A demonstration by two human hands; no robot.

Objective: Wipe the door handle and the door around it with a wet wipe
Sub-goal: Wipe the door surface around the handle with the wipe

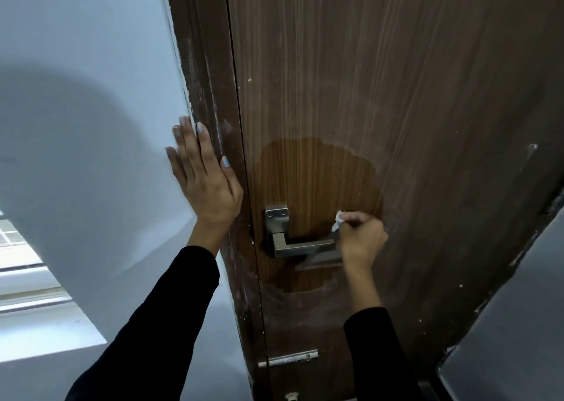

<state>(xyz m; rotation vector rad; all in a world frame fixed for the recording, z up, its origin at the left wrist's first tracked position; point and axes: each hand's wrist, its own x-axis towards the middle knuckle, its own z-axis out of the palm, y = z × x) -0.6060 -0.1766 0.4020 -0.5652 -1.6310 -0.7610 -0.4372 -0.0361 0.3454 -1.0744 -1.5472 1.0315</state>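
Note:
A brown wood-grain door [396,95] fills the middle and right. Its metal lever handle [305,246] juts from a square plate [276,220] near the door's left edge. A darker, damp-looking patch [320,174] surrounds the handle. My right hand [361,239] pinches a small crumpled white wet wipe [338,220] at the free tip of the lever, against the door. My left hand [203,181] lies flat with straight fingers on the white wall and the door frame [207,95], left of the handle.
A white wall [85,95] is on the left, with a window ledge [39,324] at the lower left. A metal slide bolt [288,358] crosses the door edge below the handle. A grey surface [518,324] lies at the lower right.

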